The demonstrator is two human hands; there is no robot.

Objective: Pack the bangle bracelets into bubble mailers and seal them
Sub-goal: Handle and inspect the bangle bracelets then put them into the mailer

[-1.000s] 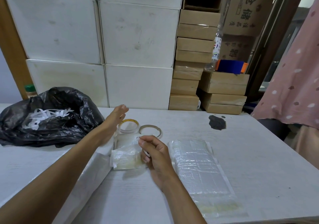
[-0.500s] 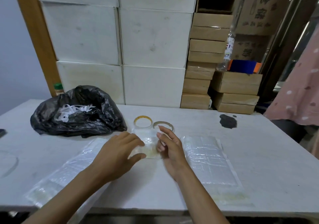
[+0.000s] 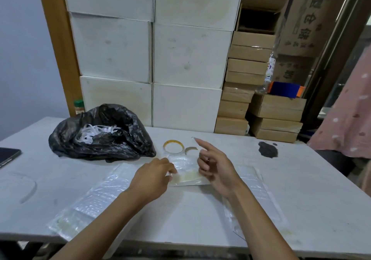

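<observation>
While it lies flat between the two hands, small bubble mailer point(image 3: 185, 169): clear and glossy, with a bubbled skin and a yellowish patch along its near end. It sits mid-counter, and I cannot tell whether a bangle is inside it.
Yellow bangle point(image 3: 173, 146): a thin amber ring, flat on the counter point(image 3: 301, 189) just behind the mailer's far edge.
Grey bangle point(image 3: 190, 150): a dull ring just beside the yellow one on its right, partly hidden behind the right hand.
Left hand point(image 3: 154, 176): knuckles up and fingers curled tight, with the fingertips point(image 3: 171, 173) gripping the mailer's left edge. The thumb is hidden under the hand.
Right hand point(image 3: 213, 166): raised over the mailer's right edge, the index finger stretched out and pointing away, the other fingers bent in toward the palm. A pale sliver shows at the index tip, too small to name, so I cannot tell whether this hand holds anything.
Left stack of mailers point(image 3: 96, 203): clear bubble sleeves lying slantwise under the left forearm and reaching the near counter edge.
Right stack of mailers point(image 3: 255, 195): the same sleeves, under and beside the right forearm.
Black bag point(image 3: 104, 139): crumpled and open at the far left of the counter, with white strips point(image 3: 98, 132) inside.
Dark stain point(image 3: 268, 149): on the counter, well to the right of the bangles.
Behind the counter: white boxes point(image 3: 190, 55) stacked beside brown cartons point(image 3: 249, 67).
</observation>
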